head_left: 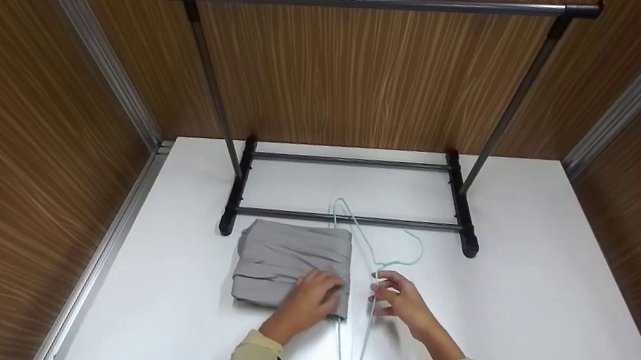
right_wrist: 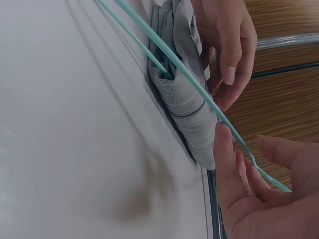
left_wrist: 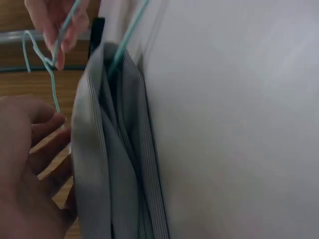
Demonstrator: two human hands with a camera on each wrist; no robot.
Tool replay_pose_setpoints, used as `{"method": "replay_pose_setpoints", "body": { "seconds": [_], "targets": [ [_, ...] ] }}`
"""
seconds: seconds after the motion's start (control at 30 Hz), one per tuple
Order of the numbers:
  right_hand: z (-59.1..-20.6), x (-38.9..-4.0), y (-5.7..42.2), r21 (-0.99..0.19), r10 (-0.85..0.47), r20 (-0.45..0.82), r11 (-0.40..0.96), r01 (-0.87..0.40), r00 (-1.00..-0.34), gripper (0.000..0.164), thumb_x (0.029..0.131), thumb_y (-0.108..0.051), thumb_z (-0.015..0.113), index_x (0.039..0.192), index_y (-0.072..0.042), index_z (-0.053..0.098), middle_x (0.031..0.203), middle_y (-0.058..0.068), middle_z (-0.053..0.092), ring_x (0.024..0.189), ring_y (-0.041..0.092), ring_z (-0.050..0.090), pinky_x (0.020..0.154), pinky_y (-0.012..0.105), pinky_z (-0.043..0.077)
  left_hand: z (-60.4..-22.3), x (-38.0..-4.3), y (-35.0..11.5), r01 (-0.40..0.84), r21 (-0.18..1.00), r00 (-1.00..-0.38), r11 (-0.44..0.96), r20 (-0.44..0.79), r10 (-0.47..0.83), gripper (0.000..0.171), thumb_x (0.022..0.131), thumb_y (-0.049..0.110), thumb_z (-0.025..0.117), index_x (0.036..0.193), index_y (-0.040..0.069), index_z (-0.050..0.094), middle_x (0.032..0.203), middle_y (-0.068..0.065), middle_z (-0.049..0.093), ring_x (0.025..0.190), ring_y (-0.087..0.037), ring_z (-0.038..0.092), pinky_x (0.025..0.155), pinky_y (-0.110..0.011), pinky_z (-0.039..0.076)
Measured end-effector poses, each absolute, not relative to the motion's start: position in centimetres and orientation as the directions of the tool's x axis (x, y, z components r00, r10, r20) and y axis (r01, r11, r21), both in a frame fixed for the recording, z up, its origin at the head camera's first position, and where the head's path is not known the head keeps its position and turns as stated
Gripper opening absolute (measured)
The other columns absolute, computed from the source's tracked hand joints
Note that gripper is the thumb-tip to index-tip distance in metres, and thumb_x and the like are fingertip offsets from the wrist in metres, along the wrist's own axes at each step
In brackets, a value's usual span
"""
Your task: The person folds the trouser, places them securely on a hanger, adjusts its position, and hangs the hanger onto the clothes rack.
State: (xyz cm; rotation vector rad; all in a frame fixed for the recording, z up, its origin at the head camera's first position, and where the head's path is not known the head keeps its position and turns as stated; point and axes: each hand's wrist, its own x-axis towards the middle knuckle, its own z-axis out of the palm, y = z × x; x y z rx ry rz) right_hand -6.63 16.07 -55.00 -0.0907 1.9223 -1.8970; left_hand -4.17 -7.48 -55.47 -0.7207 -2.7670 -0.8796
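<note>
A folded grey cloth garment (head_left: 292, 257) lies on the white table, with the bottom bar of a thin mint-green wire hanger (head_left: 351, 357) running inside its fold. On the garment's right part rests my left hand (head_left: 310, 299), its fingers loosely bent. In the left wrist view that hand's fingers (left_wrist: 52, 154) lie against the cloth. My right hand (head_left: 403, 302) is at the hanger's free side, just below the hook. The right wrist view shows its fingers (right_wrist: 227, 149) touching the wire, with the thumb apart. The hook points away to the right.
A dark metal garment rack (head_left: 375, 2) stands behind the garment, its base bars (head_left: 414, 224) on the table and the hanger's far end reaching over the front one. Wood-patterned panels (head_left: 339, 83) enclose the table at the back and both sides.
</note>
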Motion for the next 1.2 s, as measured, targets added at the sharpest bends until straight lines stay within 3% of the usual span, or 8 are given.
{"method": "replay_pose_setpoints", "body": {
  "seconds": [0.27,0.5,0.6,0.73,0.97,1.2],
  "targets": [
    [-54.4,-7.2,15.3,-0.975,-0.303,-0.218,0.028,0.220,-0.928,0.035,0.093,-0.011,0.056,0.118,0.013,0.051,0.104,0.028,0.057,0.088,0.025,0.061,0.076,0.041,0.053,-55.1,-2.0,-4.7,0.415,0.698,-0.880,0.584,0.143,0.454,0.038,0.092,0.044,0.053,0.116,0.015,0.061,0.105,0.005,0.063,0.098,-0.011,0.056,0.088,-0.032,0.041],
    [-53.0,-7.5,14.6,-0.972,-0.343,-0.225,0.011,0.236,-0.912,0.036,0.092,-0.011,0.057,0.119,0.012,0.050,0.100,0.024,0.061,0.089,0.031,0.061,0.080,0.050,0.050,-53.5,0.0,-3.2,0.177,0.947,-0.912,0.269,0.055,0.405,0.028,0.086,0.008,0.065,0.110,-0.002,0.054,0.088,-0.010,0.063,0.078,-0.012,0.061,0.071,-0.023,0.050],
    [-53.6,-8.0,14.7,-0.970,-0.346,-0.222,-0.017,0.242,-0.912,0.041,0.094,-0.017,0.056,0.123,0.011,0.047,0.103,0.023,0.060,0.090,0.032,0.061,0.078,0.045,0.051,-53.5,0.5,-3.0,0.114,0.972,-0.926,0.206,0.029,0.375,0.029,0.086,0.001,0.063,0.112,-0.006,0.052,0.088,-0.014,0.062,0.077,-0.015,0.061,0.071,-0.025,0.051],
    [-53.7,-8.4,14.5,-0.971,-0.338,-0.204,-0.052,0.235,-0.919,0.043,0.095,-0.019,0.053,0.126,0.009,0.044,0.107,0.020,0.059,0.097,0.035,0.059,0.078,0.040,0.052,-55.4,0.4,-2.8,0.095,0.980,-0.938,0.175,0.029,0.346,0.031,0.086,0.002,0.063,0.114,-0.004,0.051,0.089,-0.009,0.061,0.075,-0.010,0.059,0.069,-0.023,0.051],
    [-53.3,-8.7,13.8,-0.974,-0.358,-0.143,-0.116,0.196,-0.923,0.047,0.090,-0.009,0.058,0.133,0.002,0.043,0.121,0.032,0.049,0.101,0.039,0.057,0.083,0.045,0.049,-56.4,0.3,-2.9,0.069,0.994,-0.936,0.087,0.034,0.349,0.034,0.087,0.005,0.062,0.117,-0.004,0.048,0.091,-0.006,0.057,0.073,-0.007,0.058,0.062,-0.025,0.053],
    [-52.3,-9.2,13.1,-0.987,-0.324,-0.097,-0.089,0.133,-0.941,0.036,0.088,-0.013,0.063,0.118,0.005,0.055,0.106,0.021,0.059,0.087,0.028,0.064,0.080,0.043,0.051,-54.2,0.9,-2.8,0.088,0.995,-0.944,0.039,0.071,0.321,0.027,0.087,-0.003,0.058,0.113,-0.004,0.050,0.089,-0.013,0.056,0.070,-0.012,0.059,0.058,-0.030,0.054]
  ]
}}
